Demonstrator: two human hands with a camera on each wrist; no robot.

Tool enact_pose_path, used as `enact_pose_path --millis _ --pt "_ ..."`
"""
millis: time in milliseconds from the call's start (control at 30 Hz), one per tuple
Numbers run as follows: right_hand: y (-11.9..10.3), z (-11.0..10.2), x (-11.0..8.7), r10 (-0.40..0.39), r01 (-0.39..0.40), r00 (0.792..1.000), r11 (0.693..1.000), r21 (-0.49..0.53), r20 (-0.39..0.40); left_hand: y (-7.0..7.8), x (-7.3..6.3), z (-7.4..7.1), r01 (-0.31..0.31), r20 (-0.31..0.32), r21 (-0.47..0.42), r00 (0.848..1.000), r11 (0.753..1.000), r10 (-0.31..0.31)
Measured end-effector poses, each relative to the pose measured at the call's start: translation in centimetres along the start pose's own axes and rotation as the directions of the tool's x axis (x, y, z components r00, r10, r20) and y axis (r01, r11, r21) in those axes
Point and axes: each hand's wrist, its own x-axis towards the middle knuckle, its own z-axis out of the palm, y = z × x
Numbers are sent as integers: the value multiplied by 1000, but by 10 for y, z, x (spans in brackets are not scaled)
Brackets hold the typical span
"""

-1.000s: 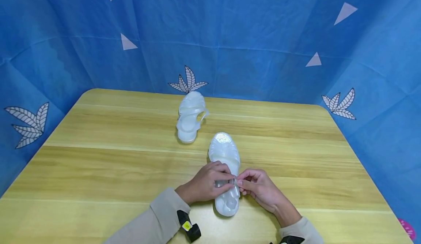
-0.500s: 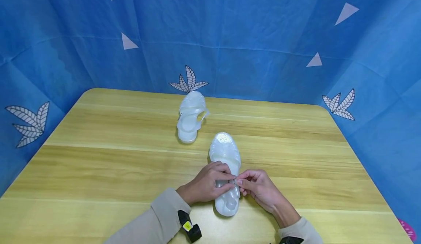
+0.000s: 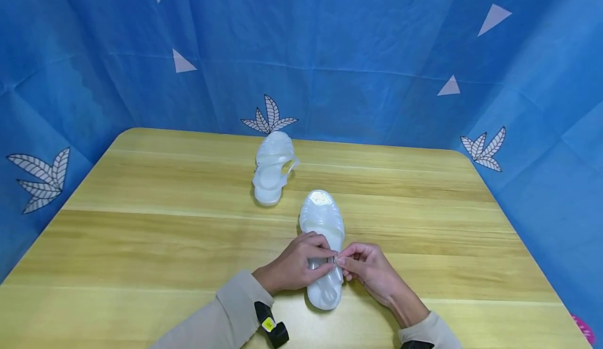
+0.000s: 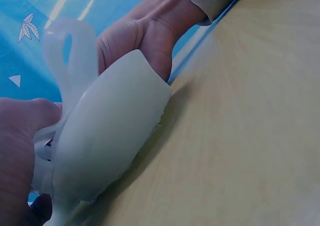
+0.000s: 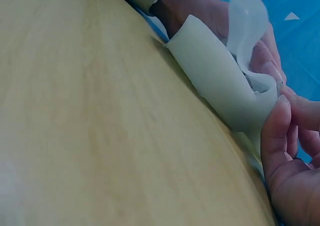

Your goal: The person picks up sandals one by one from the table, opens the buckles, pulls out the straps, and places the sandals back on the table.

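Note:
A whitish, translucent jelly sandal point(image 3: 322, 215) lies on the table, toe pointing away from me. From its left, my left hand point(image 3: 297, 262) pinches the ankle strap between thumb and index finger. My right hand point(image 3: 372, 273) pinches the strap at the sandal's right side, its fingertips meeting the left ones at a small metal buckle point(image 3: 332, 259). In the left wrist view, a loop of strap point(image 4: 82, 56) stands up beside the sandal's heel point(image 4: 110, 131). The right wrist view has the right thumb and index tip together at the strap; the fingers partly hide the buckle.
A matching sandal point(image 3: 270, 173) lies farther back, left of the first, with its strap sticking out to the right. The wood-grain table point(image 3: 165, 181) meets a blue patterned cloth point(image 3: 301, 35) behind and at both sides.
Both hands stay at the strap. The right fingertips have shifted very slightly left, and the strap loop over the heel has moved a little with them.

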Motion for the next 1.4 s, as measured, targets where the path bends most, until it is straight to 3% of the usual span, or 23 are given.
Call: enact_pose_path --millis 467,700,867,1100,1400 --pt "1 -1 0 -29 27 998 999 47 52 0 -1 -3 31 28 -96 999 995 -29" --pt "-3 -6 -4 23 -40 991 992 123 133 -3 -1 -4 -5 20 -133 1000 991 7" --pt "-5 -10 -7 39 -63 982 990 126 183 -4 -1 -3 9 24 -147 1000 989 -6" --pt "-3 -9 -6 48 -64 985 994 94 167 -4 -2 -3 23 17 -163 1000 986 -20" --pt "-3 -4 -4 4 -18 992 994 109 129 -1 -1 -3 34 26 -152 999 988 -30"
